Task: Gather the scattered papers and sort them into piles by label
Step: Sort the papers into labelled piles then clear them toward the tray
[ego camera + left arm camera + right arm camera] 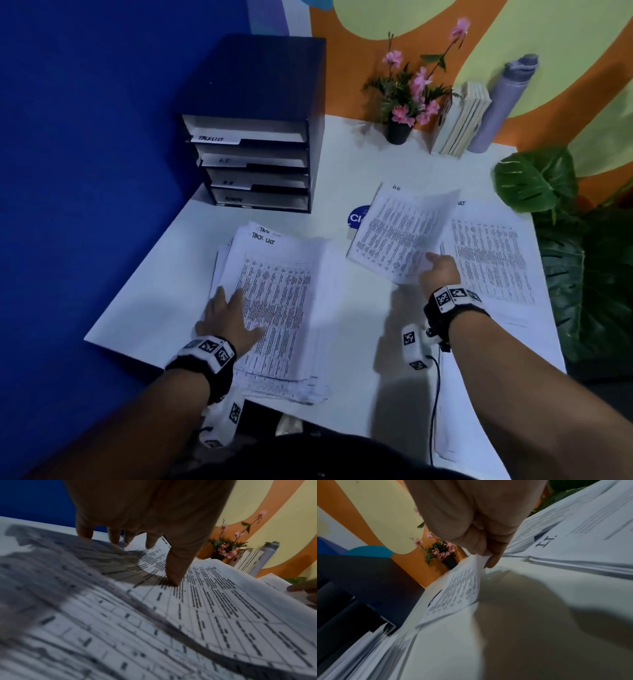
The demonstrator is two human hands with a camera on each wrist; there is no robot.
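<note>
A thick pile of printed sheets headed "TRACK LIST" (274, 308) lies at the table's left front. My left hand (229, 320) rests flat on it with straight, spread fingers (173, 573). My right hand (440, 270) pinches the near corner of a sheet marked "HR" (400, 233), lifted and tilted above the table; the pinch shows in the right wrist view (485, 559). Beneath and right of it lies another printed pile (489, 263). A sheet labelled "I.T." (573, 545) lies on the papers to the right.
A dark tray organiser (253, 161) with labelled slots stands at the back left. A flower pot (399, 132), books (459, 120) and a grey bottle (503, 102) line the back wall. A leafy plant (561, 212) overhangs the right edge. More sheets (455, 411) lie under my right forearm.
</note>
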